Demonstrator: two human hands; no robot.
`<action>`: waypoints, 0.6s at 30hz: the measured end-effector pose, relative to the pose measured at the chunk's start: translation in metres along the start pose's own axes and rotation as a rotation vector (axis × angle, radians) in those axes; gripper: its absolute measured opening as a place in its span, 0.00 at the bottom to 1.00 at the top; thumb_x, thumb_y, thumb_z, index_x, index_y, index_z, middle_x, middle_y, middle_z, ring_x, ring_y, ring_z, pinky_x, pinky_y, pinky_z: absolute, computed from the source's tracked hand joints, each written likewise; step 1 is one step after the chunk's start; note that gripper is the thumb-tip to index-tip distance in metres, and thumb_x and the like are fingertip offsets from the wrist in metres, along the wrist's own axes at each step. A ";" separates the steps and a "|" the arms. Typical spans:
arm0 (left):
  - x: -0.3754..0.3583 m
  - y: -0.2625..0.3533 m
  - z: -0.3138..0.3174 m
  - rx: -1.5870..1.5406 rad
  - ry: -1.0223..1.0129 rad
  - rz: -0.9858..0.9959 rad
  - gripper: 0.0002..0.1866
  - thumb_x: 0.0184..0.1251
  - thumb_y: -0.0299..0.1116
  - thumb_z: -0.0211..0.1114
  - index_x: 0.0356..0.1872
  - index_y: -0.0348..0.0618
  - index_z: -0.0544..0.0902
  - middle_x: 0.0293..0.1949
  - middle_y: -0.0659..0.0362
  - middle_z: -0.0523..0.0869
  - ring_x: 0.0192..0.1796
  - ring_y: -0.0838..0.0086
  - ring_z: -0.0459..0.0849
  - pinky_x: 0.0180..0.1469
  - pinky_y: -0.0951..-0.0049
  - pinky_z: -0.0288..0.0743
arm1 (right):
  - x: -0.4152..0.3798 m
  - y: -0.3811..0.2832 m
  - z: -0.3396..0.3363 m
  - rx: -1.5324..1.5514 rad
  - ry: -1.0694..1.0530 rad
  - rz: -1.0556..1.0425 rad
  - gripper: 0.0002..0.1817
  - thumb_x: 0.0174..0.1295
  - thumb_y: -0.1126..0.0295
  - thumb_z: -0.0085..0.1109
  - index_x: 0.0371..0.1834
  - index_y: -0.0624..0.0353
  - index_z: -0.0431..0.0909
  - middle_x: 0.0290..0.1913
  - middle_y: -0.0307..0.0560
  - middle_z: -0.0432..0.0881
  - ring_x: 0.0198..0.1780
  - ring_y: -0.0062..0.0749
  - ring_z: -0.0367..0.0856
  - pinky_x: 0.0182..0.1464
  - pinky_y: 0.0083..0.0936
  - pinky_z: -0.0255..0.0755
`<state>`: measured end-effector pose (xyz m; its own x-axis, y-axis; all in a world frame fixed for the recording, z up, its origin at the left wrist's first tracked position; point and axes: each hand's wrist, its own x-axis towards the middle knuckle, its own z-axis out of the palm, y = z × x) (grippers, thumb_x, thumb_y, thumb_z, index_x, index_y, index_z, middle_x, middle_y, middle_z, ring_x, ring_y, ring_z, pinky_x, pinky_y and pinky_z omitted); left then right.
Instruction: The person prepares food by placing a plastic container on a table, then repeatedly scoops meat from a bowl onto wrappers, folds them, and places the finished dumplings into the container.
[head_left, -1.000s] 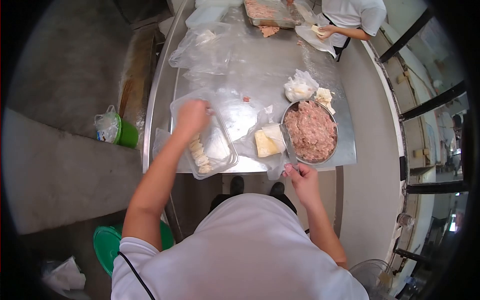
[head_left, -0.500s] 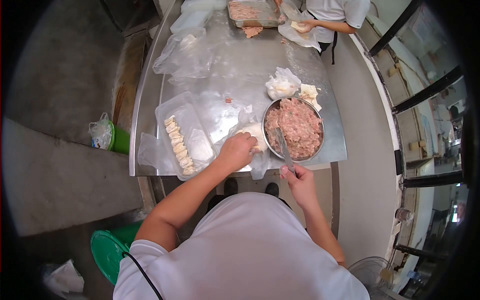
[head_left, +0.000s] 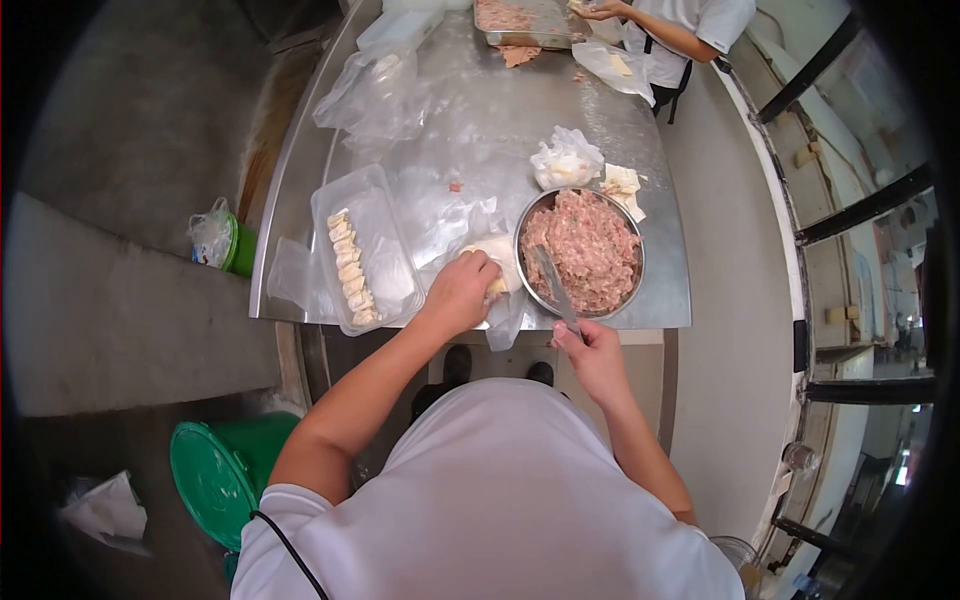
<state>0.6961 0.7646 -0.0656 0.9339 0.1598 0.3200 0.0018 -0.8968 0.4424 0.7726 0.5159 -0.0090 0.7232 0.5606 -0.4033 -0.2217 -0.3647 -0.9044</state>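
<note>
My left hand (head_left: 462,290) is closed at the near edge of a pale stack of dough wrappers (head_left: 500,252) on a plastic bag, its fingertips pinching a wrapper. My right hand (head_left: 592,358) grips a flat metal knife (head_left: 557,284) by its lower end. The blade slants over the left rim of a round metal bowl (head_left: 518,262), its tip touching the pink minced meat (head_left: 590,245) heaped inside. Left of my left hand is a clear plastic tray (head_left: 395,235), holding a row of folded dumplings (head_left: 347,265) along its left side.
Behind the bowl lie a bundled white plastic bag (head_left: 566,158) and loose wrapper pieces (head_left: 624,190). A co-worker's hand (head_left: 600,10) is near a meat pan (head_left: 520,38) at the far end of the metal table (head_left: 480,110). A green bucket (head_left: 215,480) stands on the floor at left.
The view has shifted slightly. My left hand stays at the wrappers, and the knife remains at the bowl's left side. The co-worker's hand has moved from the plastic bag toward the meat pan.
</note>
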 end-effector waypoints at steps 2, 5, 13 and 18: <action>-0.002 -0.003 0.005 -0.026 0.004 -0.028 0.15 0.55 0.34 0.80 0.42 0.43 0.86 0.41 0.55 0.85 0.47 0.55 0.85 0.49 0.58 0.80 | 0.003 0.004 -0.001 -0.006 -0.023 -0.022 0.14 0.74 0.64 0.66 0.36 0.66 0.85 0.30 0.33 0.82 0.33 0.15 0.73 0.38 0.21 0.68; -0.002 -0.003 0.002 -0.100 0.024 -0.103 0.16 0.54 0.35 0.80 0.42 0.43 0.88 0.41 0.53 0.88 0.45 0.54 0.86 0.48 0.58 0.80 | 0.005 0.007 -0.002 -0.007 -0.034 -0.046 0.13 0.74 0.65 0.66 0.36 0.66 0.86 0.30 0.34 0.83 0.33 0.16 0.74 0.38 0.21 0.69; 0.008 0.003 -0.014 -0.091 -0.084 -0.217 0.10 0.56 0.35 0.80 0.35 0.43 0.92 0.36 0.51 0.91 0.40 0.52 0.88 0.45 0.57 0.82 | 0.010 0.022 0.002 0.000 -0.045 -0.081 0.12 0.73 0.66 0.66 0.38 0.66 0.87 0.31 0.36 0.86 0.34 0.17 0.77 0.40 0.22 0.71; 0.011 -0.006 -0.019 -0.199 -0.194 -0.361 0.06 0.59 0.32 0.79 0.32 0.41 0.92 0.37 0.51 0.92 0.39 0.58 0.90 0.43 0.62 0.82 | 0.008 0.019 0.005 0.014 -0.054 -0.081 0.11 0.74 0.65 0.67 0.40 0.64 0.87 0.32 0.33 0.84 0.35 0.14 0.75 0.40 0.19 0.69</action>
<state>0.7001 0.7791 -0.0489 0.9358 0.3504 -0.0389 0.2886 -0.6980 0.6554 0.7715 0.5172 -0.0299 0.7031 0.6271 -0.3353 -0.1735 -0.3060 -0.9361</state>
